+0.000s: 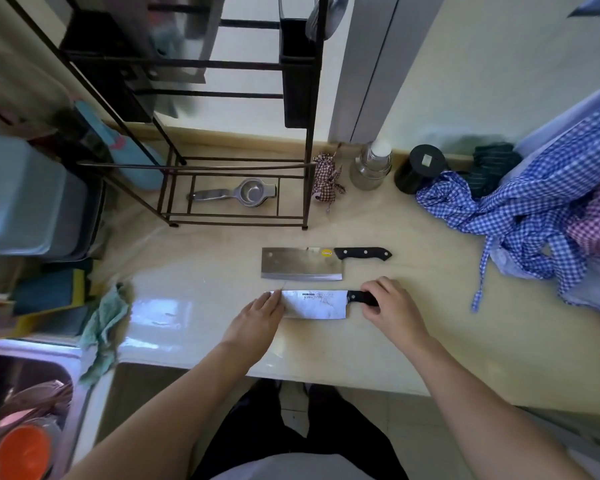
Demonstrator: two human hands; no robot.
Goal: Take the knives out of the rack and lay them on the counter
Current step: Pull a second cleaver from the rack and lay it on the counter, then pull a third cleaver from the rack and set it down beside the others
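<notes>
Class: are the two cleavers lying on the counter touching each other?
Apart. The head view shows a strip of bare counter between the far cleaver and the near cleaver.

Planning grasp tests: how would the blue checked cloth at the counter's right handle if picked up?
The blue checked cloth lies crumpled in folds, so probably floppy and light. A strap dangles over the counter; lifting would likely trail it and may drag the pink checked cloth bunched against it.

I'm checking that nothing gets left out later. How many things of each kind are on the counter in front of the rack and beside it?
Cleavers: 2, far cleaver and near cleaver, its handle in the right hand, left hand on its blade
Jars: 2, clear jar, black jar
Checked cloth heaps: 1
Total: 5
</notes>
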